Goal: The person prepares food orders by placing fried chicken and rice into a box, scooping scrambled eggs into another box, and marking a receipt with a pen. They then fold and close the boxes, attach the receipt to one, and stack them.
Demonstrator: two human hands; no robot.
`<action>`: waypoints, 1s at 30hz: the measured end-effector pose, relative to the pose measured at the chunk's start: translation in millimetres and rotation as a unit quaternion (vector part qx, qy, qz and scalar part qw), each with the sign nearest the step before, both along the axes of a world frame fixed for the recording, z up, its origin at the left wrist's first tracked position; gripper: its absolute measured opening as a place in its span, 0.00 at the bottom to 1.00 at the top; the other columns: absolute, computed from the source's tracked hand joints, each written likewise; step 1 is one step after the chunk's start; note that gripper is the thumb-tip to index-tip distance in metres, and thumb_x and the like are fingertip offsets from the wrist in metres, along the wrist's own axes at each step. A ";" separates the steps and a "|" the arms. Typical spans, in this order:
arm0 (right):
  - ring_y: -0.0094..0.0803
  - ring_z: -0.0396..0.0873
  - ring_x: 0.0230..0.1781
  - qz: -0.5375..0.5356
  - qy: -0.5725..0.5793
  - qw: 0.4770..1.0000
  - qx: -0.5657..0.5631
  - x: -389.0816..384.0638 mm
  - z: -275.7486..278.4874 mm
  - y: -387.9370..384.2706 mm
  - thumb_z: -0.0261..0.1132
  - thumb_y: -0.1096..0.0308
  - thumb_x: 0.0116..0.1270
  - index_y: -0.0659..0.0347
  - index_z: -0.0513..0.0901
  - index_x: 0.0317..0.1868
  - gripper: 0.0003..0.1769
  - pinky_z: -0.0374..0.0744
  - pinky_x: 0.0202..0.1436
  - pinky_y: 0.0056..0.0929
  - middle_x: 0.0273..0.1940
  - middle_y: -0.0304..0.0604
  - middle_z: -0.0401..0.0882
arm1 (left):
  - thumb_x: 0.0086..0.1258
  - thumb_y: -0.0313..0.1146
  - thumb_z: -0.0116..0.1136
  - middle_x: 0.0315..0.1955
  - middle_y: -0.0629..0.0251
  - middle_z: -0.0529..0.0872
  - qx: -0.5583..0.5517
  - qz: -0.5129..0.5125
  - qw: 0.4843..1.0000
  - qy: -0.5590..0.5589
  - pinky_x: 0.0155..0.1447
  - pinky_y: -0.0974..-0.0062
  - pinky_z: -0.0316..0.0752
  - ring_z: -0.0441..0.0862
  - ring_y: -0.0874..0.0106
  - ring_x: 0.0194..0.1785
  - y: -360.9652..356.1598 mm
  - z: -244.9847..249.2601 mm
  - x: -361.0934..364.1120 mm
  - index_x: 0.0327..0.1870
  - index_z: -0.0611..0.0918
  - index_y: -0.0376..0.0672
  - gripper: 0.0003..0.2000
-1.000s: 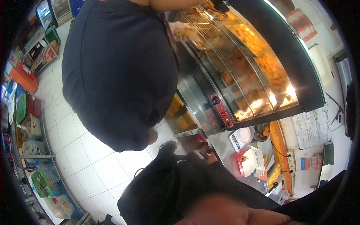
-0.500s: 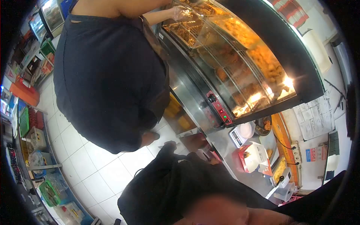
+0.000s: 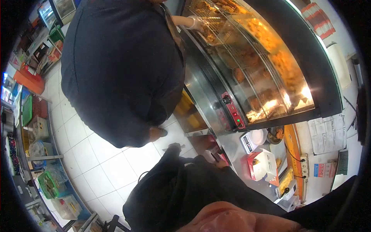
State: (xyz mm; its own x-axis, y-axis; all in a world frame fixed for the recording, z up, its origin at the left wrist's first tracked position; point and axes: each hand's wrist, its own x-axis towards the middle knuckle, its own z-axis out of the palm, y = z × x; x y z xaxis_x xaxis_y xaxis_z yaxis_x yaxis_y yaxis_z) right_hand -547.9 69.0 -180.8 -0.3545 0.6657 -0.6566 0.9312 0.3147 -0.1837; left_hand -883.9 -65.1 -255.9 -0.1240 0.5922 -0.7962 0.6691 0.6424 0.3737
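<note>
A small patch of skin beside the counter edge appears to be my right hand (image 3: pixel 222 164), low at the front of my black clothing. Its fingers are too small and too covered to make out. Close by, under the counter, are a dark red panel and a small pale object (image 3: pixel 212 155). My left hand is outside the view. On the steel counter to the right, a red and white takeaway box (image 3: pixel 264 165) stands open with some food inside. Beyond it sits a white digital scale (image 3: pixel 247 143) with a round white dish (image 3: pixel 258 137) next to it.
A co-worker in dark clothing (image 3: pixel 123 73) stands ahead, a gloved hand (image 3: pixel 197 24) at the trays of a lit glass warming cabinet (image 3: pixel 266 73) holding fried food. A dark pan (image 3: pixel 275 134) and yellow-filled tray (image 3: pixel 286 180) are on the counter. Shelves with bins (image 3: pixel 48 185) line the left.
My view has shifted slightly, so the cabinet and counter appear farther right. The co-worker's upper arm has left the top of the view; the gloved hand stays at the trays.
</note>
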 end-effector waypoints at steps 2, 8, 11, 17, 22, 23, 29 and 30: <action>0.42 0.83 0.36 -0.026 0.031 0.997 -0.067 -11.7 19.1 2.7 0.66 0.47 0.56 0.62 0.84 0.43 0.26 0.78 0.43 0.40 0.36 0.51 0.85 | 0.57 0.41 0.59 0.49 0.61 0.85 -0.007 -0.003 1.000 -0.008 0.57 0.61 0.76 0.83 0.62 0.52 -2.9 -21.7 0.2 0.55 0.80 0.51 0.22; 0.43 0.84 0.38 0.049 0.024 0.999 0.000 -15.6 20.4 0.0 0.59 0.46 0.58 0.55 0.87 0.40 0.23 0.78 0.47 0.41 0.32 0.46 0.86 | 0.57 0.42 0.60 0.50 0.63 0.84 -0.002 0.013 1.000 0.018 0.57 0.61 0.76 0.83 0.63 0.52 -10.2 -27.3 1.6 0.60 0.77 0.57 0.25; 0.44 0.83 0.39 0.050 0.003 0.999 0.016 -31.5 55.5 -9.7 0.59 0.45 0.58 0.56 0.87 0.40 0.24 0.77 0.49 0.42 0.33 0.48 0.85 | 0.58 0.41 0.60 0.50 0.64 0.84 0.007 0.011 1.000 0.022 0.56 0.62 0.77 0.83 0.63 0.52 -9.7 -30.7 0.6 0.59 0.77 0.57 0.24; 0.46 0.81 0.47 0.005 0.004 0.999 0.032 1.5 2.7 -5.5 0.59 0.40 0.56 0.58 0.85 0.47 0.31 0.76 0.53 0.44 0.44 0.54 0.83 | 0.58 0.39 0.57 0.50 0.63 0.84 0.014 0.021 1.000 0.004 0.56 0.62 0.77 0.82 0.62 0.52 -7.1 -26.4 -1.0 0.57 0.79 0.56 0.22; 0.49 0.80 0.48 -0.024 -0.073 0.995 -0.070 -4.1 5.7 2.9 0.62 0.39 0.55 0.62 0.82 0.48 0.34 0.76 0.51 0.45 0.46 0.59 0.81 | 0.57 0.40 0.57 0.51 0.63 0.84 0.014 0.041 0.999 0.010 0.57 0.62 0.76 0.82 0.63 0.53 -7.4 -29.9 -0.8 0.57 0.79 0.57 0.23; 0.51 0.81 0.46 -0.007 -0.040 0.998 -0.044 -3.4 8.9 1.4 0.63 0.38 0.56 0.66 0.82 0.46 0.35 0.76 0.47 0.46 0.44 0.62 0.81 | 0.57 0.40 0.58 0.51 0.63 0.84 0.017 0.046 0.999 0.015 0.58 0.62 0.76 0.82 0.63 0.53 -8.2 -28.4 -0.6 0.58 0.79 0.57 0.23; 0.48 0.81 0.47 0.017 0.000 0.999 -0.039 -12.7 17.5 3.7 0.62 0.43 0.57 0.59 0.84 0.48 0.29 0.76 0.52 0.43 0.44 0.56 0.83 | 0.55 0.43 0.64 0.50 0.64 0.84 0.010 0.031 0.999 -0.001 0.58 0.60 0.75 0.82 0.63 0.53 -9.2 -48.3 -5.2 0.60 0.77 0.59 0.27; 0.48 0.81 0.46 0.012 0.011 0.999 -0.043 -16.4 23.6 3.5 0.62 0.43 0.58 0.59 0.84 0.47 0.29 0.76 0.51 0.43 0.43 0.57 0.83 | 0.55 0.43 0.64 0.50 0.63 0.84 0.002 0.030 1.000 -0.005 0.58 0.60 0.76 0.82 0.63 0.53 -8.2 -45.4 -5.8 0.60 0.77 0.59 0.26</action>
State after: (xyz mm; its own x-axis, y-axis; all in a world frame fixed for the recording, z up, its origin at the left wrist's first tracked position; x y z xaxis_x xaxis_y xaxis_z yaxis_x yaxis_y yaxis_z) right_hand -564.3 72.5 -157.2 -0.3843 0.5985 -0.7030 0.9192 0.3193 -0.2306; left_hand -889.7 -73.3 -301.4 -0.1520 0.5878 -0.7946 0.6261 0.6793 0.3828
